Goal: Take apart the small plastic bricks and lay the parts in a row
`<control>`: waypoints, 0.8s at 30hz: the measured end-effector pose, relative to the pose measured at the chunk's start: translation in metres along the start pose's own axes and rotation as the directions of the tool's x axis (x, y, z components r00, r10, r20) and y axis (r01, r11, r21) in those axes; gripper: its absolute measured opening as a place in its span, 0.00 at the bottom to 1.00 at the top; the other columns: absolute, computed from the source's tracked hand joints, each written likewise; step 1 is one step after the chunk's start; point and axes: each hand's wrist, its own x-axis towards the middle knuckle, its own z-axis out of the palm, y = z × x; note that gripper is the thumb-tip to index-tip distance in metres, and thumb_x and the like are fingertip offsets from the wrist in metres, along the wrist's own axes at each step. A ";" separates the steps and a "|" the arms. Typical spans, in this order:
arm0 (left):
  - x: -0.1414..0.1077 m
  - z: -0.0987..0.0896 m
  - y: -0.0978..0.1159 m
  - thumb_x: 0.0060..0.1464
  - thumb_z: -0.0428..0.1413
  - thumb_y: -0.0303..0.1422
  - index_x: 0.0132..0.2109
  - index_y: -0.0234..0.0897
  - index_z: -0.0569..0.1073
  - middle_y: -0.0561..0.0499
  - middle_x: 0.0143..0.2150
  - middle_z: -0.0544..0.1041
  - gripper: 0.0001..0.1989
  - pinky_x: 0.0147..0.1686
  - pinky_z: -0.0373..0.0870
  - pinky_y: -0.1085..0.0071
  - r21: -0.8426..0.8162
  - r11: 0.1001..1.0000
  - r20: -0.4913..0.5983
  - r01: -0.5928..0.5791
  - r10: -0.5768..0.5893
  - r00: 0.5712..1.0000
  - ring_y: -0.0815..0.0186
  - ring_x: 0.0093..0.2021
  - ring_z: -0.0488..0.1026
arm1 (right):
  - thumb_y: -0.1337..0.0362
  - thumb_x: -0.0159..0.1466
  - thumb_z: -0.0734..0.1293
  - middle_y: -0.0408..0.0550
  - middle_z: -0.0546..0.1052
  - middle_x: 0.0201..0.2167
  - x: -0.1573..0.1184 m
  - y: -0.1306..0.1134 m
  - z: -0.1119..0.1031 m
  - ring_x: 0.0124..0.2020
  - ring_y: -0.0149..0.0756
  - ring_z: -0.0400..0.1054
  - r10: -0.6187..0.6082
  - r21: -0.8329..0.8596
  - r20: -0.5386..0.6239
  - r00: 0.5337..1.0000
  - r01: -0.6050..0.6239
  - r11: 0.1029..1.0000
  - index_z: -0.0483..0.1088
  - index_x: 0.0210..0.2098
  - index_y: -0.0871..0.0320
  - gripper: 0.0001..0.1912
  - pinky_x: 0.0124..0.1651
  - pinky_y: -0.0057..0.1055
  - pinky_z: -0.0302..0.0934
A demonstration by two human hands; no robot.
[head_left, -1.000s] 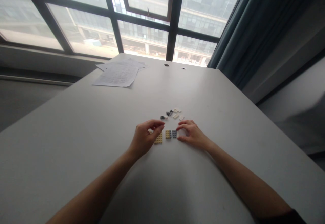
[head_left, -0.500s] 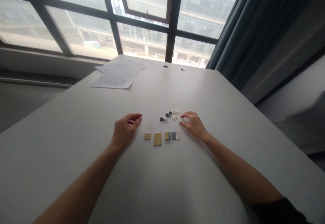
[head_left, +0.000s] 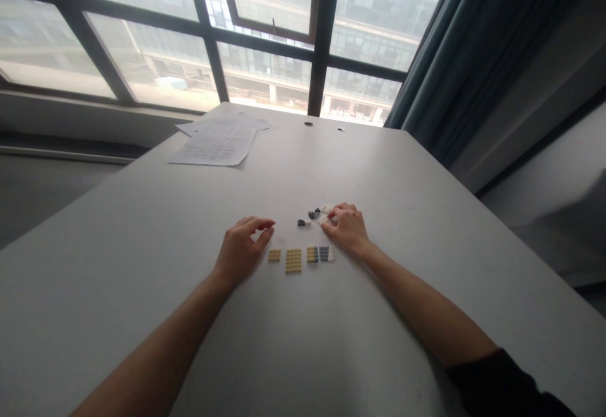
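My right hand [head_left: 348,228] is at the small pile of toy bricks, thumb and forefinger closing on a white toy brick [head_left: 324,220] that is partly hidden by the fingers. Beside it lie small dark grey pieces [head_left: 314,214], another white piece [head_left: 326,209] and a black-and-white piece [head_left: 303,223]. My left hand [head_left: 243,243] hovers or rests left of the pile, thumb and forefinger apart, nothing visible between them. Nearer to me, in a row, are a small tan plate [head_left: 274,255], a larger tan plate [head_left: 293,260], a tan-and-grey block [head_left: 312,254] and a grey-and-white block [head_left: 326,253].
The bricks lie on a wide white table [head_left: 303,341]. Printed sheets of paper [head_left: 213,142] overlap at its far left. Two small round fittings, one a dark disc [head_left: 308,123], sit near the far edge. Beyond are windows and a dark curtain [head_left: 440,57].
My right hand has moved left onto the white toy brick in the pile. My left hand has shifted slightly right, its thumb and forefinger now farther apart.
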 end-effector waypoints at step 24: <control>-0.014 0.006 0.058 0.54 0.58 0.34 0.44 0.40 0.75 0.48 0.40 0.77 0.10 0.43 0.70 0.70 -0.221 0.924 -0.001 -0.312 0.320 0.948 0.65 0.40 0.74 | 0.62 0.51 0.69 0.45 0.77 0.31 -0.042 -0.043 -0.028 0.34 0.34 0.68 -0.083 0.899 0.427 0.900 -0.413 0.141 0.76 0.30 0.59 0.09 0.41 0.31 0.60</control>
